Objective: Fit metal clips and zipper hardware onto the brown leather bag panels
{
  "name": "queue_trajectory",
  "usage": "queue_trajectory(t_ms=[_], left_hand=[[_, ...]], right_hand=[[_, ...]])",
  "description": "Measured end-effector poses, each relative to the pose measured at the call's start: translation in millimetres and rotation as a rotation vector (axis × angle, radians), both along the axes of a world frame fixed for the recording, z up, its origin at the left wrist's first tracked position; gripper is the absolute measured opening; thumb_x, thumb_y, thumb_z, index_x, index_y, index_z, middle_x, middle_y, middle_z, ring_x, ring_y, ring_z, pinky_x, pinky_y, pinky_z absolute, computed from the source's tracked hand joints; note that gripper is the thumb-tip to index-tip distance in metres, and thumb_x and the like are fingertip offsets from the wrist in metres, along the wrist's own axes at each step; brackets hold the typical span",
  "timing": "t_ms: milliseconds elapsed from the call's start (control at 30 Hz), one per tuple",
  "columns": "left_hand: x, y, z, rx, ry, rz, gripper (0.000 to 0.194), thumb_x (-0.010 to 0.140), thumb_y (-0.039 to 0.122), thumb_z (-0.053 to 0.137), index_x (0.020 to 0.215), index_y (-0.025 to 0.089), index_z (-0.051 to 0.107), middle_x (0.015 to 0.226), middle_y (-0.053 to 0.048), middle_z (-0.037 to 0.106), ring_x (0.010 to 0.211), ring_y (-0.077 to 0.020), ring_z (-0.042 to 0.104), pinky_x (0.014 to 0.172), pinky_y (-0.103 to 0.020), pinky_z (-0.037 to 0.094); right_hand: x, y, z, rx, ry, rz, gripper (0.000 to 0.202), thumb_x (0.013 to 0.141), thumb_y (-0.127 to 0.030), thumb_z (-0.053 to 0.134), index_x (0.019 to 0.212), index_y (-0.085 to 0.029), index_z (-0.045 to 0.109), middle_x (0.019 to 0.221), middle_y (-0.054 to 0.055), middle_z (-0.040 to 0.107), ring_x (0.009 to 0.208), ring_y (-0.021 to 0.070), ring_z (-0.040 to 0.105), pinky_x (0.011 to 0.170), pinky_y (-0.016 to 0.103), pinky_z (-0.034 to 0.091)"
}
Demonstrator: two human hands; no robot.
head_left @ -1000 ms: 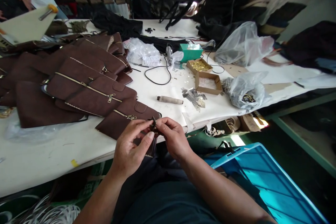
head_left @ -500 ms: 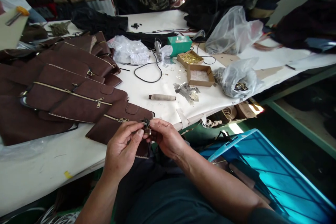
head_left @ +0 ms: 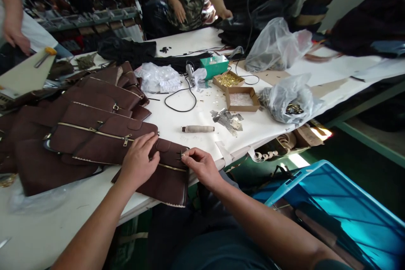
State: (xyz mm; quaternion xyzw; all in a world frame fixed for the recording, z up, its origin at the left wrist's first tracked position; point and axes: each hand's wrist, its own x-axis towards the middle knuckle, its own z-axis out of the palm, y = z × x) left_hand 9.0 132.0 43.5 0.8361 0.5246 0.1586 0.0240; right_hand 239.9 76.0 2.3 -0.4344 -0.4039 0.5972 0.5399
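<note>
My left hand (head_left: 141,162) lies spread and flat on a brown leather bag panel (head_left: 172,187), which hangs slightly over the table's front edge. A gold-toned zipper (head_left: 172,168) crosses this panel. At its right end, the thumb and forefinger of my right hand (head_left: 204,168) pinch a small dark metal fitting (head_left: 179,156) against the leather. Its exact kind is too small to make out. More brown leather bag pieces (head_left: 91,135), with zippers and small buckles, are piled to the left of my left hand.
A wrapped rod (head_left: 198,129), flat metal plates (head_left: 227,119) and cardboard boxes (head_left: 243,109) of small parts lie ahead. Plastic bags (head_left: 289,101) stand to the right. A blue crate (head_left: 319,166) is below on the right. Two people (head_left: 186,0) stand across the table.
My hands have parted. My left hand moved left and flattened onto the leather; the right keeps its pinch on the small fitting. The panel's zipper now shows farther right, and the view has tilted up.
</note>
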Motion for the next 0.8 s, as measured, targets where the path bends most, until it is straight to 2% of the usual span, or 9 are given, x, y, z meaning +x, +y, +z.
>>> queue_trajectory(t_ms=[67,133,233,300,400,500,633,700,800], left_hand=[[-2.9,22.7,-0.9,-0.081,0.171,-0.074,0.054,0.096,0.024,0.058,0.149,0.016,0.059,0.159,-0.016,0.057,0.149,-0.0351,0.048,0.129,-0.055,0.032],[-3.2,37.0,0.4,-0.146,0.256,-0.143,0.050,0.093,0.023,0.060,0.143,0.017,0.064,0.151,-0.016,0.064,0.144,-0.0339,0.054,0.126,-0.053,0.036],[-5.0,44.5,6.2,-0.178,0.291,-0.190,0.045,0.092,0.025,0.063,0.135,0.018,0.070,0.138,-0.015,0.071,0.131,-0.0337,0.060,0.113,-0.049,0.049],[-9.0,44.2,11.5,-0.185,0.314,-0.198,0.044,0.091,0.027,0.066,0.133,0.017,0.071,0.130,-0.015,0.071,0.125,-0.0357,0.061,0.107,-0.050,0.051],[-17.0,40.7,19.9,-0.177,0.364,-0.191,0.037,0.088,0.032,0.074,0.122,0.018,0.074,0.116,-0.014,0.072,0.115,-0.0370,0.063,0.101,-0.051,0.050],[-23.4,34.3,28.1,-0.193,0.422,-0.170,0.026,0.084,0.038,0.081,0.101,0.021,0.074,0.101,-0.011,0.074,0.104,-0.0357,0.066,0.095,-0.048,0.049],[-28.6,18.0,41.3,-0.371,0.383,-0.060,0.032,0.082,0.052,0.080,0.092,0.023,0.069,0.082,-0.006,0.074,0.083,-0.0317,0.069,0.077,-0.039,0.046],[-31.4,6.1,49.1,-0.486,0.286,-0.006,0.031,0.082,0.051,0.078,0.095,0.024,0.069,0.082,-0.004,0.075,0.079,-0.0290,0.069,0.073,-0.036,0.045],[-36.4,-14.5,60.4,-0.640,0.092,-0.023,0.024,0.081,0.042,0.074,0.099,0.026,0.073,0.095,-0.002,0.080,0.088,-0.0265,0.072,0.078,-0.033,0.049]], right_hand=[[-5.0,5.3,-7.3,0.019,-0.053,0.011,0.031,0.087,-0.048,0.081,0.083,-0.019,0.071,0.073,-0.002,0.065,0.068,0.0133,0.053,0.066,0.027,0.041],[-9.1,7.2,-13.1,0.037,-0.116,0.002,0.030,0.090,-0.048,0.078,0.084,-0.019,0.071,0.071,-0.003,0.063,0.066,0.0131,0.051,0.063,0.026,0.039],[-12.5,5.1,-17.6,0.106,-0.236,-0.037,0.024,0.093,-0.043,0.073,0.086,-0.020,0.073,0.076,-0.001,0.067,0.070,0.0150,0.057,0.067,0.027,0.043],[-13.6,2.6,-18.6,0.169,-0.321,-0.064,0.020,0.094,-0.038,0.072,0.086,-0.020,0.074,0.080,0.000,0.071,0.075,0.0164,0.062,0.072,0.028,0.047],[-14.6,0.0,-18.7,0.228,-0.413,-0.086,0.017,0.095,-0.034,0.070,0.086,-0.021,0.075,0.083,0.001,0.075,0.078,0.0175,0.066,0.076,0.029,0.049],[-14.9,-1.0,-18.6,0.261,-0.453,-0.084,0.016,0.096,-0.033,0.070,0.086,-0.021,0.076,0.084,0.002,0.076,0.078,0.0180,0.068,0.076,0.030,0.050],[-14.7,-1.1,-17.6,0.285,-0.471,-0.069,0.016,0.095,-0.035,0.070,0.087,-0.023,0.077,0.083,0.001,0.076,0.076,0.0185,0.068,0.074,0.030,0.049],[-14.7,-2.7,-15.0,0.275,-0.475,-0.055,0.017,0.095,-0.036,0.071,0.087,-0.023,0.077,0.081,0.001,0.075,0.074,0.0182,0.066,0.071,0.030,0.048],[-16.5,-11.1,-5.8,0.290,-0.454,-0.022,0.016,0.096,-0.036,0.071,0.086,-0.023,0.077,0.082,0.001,0.076,0.074,0.0184,0.066,0.072,0.030,0.049]])
